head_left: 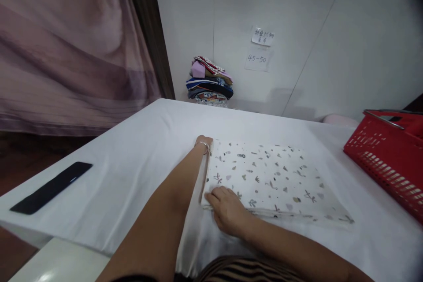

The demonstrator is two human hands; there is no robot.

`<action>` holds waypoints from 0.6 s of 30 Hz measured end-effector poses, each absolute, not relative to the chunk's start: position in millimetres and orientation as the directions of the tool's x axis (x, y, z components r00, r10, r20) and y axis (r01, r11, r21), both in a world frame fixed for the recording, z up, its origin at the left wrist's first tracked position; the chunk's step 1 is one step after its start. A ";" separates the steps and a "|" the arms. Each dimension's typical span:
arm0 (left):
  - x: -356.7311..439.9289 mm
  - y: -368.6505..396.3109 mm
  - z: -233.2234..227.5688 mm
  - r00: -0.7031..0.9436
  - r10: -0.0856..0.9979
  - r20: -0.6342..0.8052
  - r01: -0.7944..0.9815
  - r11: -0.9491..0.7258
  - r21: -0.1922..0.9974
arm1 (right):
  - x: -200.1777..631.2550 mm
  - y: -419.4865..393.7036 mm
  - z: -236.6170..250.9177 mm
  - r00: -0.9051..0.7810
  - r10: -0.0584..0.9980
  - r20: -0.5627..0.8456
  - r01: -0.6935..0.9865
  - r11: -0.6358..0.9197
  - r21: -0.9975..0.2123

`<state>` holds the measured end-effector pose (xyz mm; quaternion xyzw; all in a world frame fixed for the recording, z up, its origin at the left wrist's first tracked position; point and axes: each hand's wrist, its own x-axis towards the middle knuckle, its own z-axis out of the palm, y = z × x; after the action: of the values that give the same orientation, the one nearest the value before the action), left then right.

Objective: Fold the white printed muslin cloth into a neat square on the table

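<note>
Nearest, the right hand [228, 211] lies palm down on the near left corner of the cloth [271, 180], fingers [216, 197] loosely spread and pressing rather than gripping; it closes on nothing. The forearm comes in low from the right, almost flat to the tabletop [132, 167]. The left arm runs straight out along the cloth's left edge, and the left hand [205, 141], a thin bracelet [203, 144] at the wrist, sits at the far left corner. Its fingers are turned away from view, so I cannot tell whether they pinch the edge or just rest there.

The cloth lies folded flat in the middle of the white-covered tabletop, pale with small dark sprigs and hearts. It looks thin, soft and light, a thing that would sag and slide if lifted from one point, so the layered left edge and its corners seem the best places to take hold.

To the left, well apart, lies a dark flat bar [51, 188]. At the right edge stands a red basket [390, 163]. Farther back, against the wall, sits a pile of folded clothes [209, 81], with two paper notes [259, 48] stuck above it and a mauve curtain [66, 44] hanging at the left.
</note>
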<state>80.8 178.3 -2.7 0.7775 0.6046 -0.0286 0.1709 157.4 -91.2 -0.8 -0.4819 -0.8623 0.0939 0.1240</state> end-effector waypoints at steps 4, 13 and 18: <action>82.6 170.2 -0.8 0.109 0.960 -0.257 0.963 -0.039 0.265 | 156.5 -91.2 -0.2 -0.517 0.848 0.114 0.812 0.529 -0.247; 83.5 140.4 3.9 0.027 0.989 -0.144 0.911 0.035 0.411 | 169.1 -88.1 3.8 -0.550 0.814 0.189 0.735 0.579 -0.352; 86.5 130.1 -3.0 0.077 0.995 -0.068 0.934 -0.048 0.353 | 235.4 -81.9 10.1 -0.400 0.846 0.354 0.684 0.532 -0.499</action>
<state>86.5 130.1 -3.0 0.7172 0.6724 0.0977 0.1548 235.4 -81.9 10.1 -0.4635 -0.8251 0.1381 0.2920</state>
